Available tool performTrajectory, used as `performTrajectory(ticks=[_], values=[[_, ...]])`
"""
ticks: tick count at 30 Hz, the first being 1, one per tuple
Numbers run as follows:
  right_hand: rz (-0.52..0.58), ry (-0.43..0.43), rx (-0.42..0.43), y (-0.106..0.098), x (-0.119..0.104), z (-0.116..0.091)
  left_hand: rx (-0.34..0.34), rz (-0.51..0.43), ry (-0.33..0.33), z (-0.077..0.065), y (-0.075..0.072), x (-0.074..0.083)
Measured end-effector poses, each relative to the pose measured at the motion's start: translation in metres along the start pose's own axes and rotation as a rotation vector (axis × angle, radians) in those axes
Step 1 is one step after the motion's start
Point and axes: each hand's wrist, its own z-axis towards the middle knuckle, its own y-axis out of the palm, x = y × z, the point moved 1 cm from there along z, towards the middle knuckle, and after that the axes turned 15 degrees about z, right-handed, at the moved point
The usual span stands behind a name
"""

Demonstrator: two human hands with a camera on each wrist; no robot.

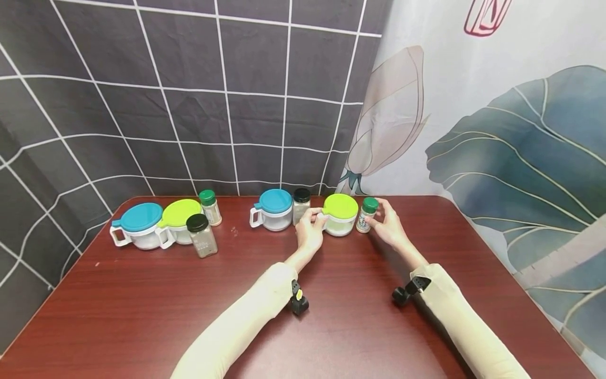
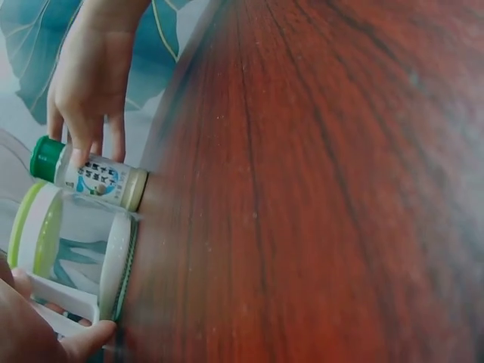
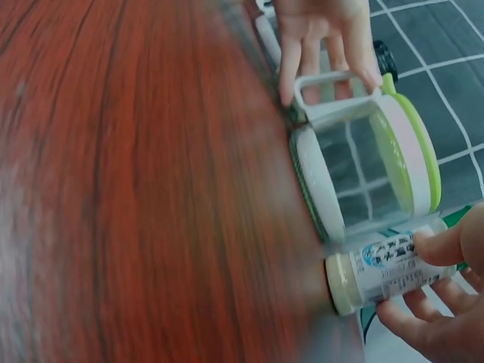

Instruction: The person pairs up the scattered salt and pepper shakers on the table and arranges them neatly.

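Observation:
My left hand (image 1: pixel 310 231) holds the white handle of a clear seasoning jar (image 1: pixel 339 223) with a lime-green lid. The thumb is near the lid and the other fingers are around the handle, as the right wrist view shows. Just right of this jar stands a small shaker bottle (image 1: pixel 364 221) with a green cap, a printed label and pale contents. My right hand (image 1: pixel 389 226) grips the bottle from its right side, thumb on the label (image 3: pixel 397 265). Jar and bottle stand upright, side by side at the table's back edge.
Left of my left hand stand a black-capped bottle (image 1: pixel 301 205) and a blue-lidded jar (image 1: pixel 275 210). Farther left are another blue-lidded jar (image 1: pixel 142 226), a lime-lidded jar (image 1: pixel 182 218), a green-capped shaker (image 1: pixel 210 208) and a black-capped bottle (image 1: pixel 202 237). Curtains hang behind the brown table (image 1: pixel 350 326).

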Motion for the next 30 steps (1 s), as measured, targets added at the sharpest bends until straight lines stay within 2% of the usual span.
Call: performTrajectory(ticks=[13,21,30], values=[[-0.121,-0.097,0.008,-0.007,0.008,0.001,-0.075,0.041,0.032,0.006,0.002,0.003],[-0.140,-0.078,0.014,-0.013,0.011,0.001,-0.123,0.061,0.034,0.009,0.004,0.007],[-0.110,-0.061,-0.045,-0.015,0.013,0.006,-0.140,0.046,0.057,0.016,0.002,0.008]])
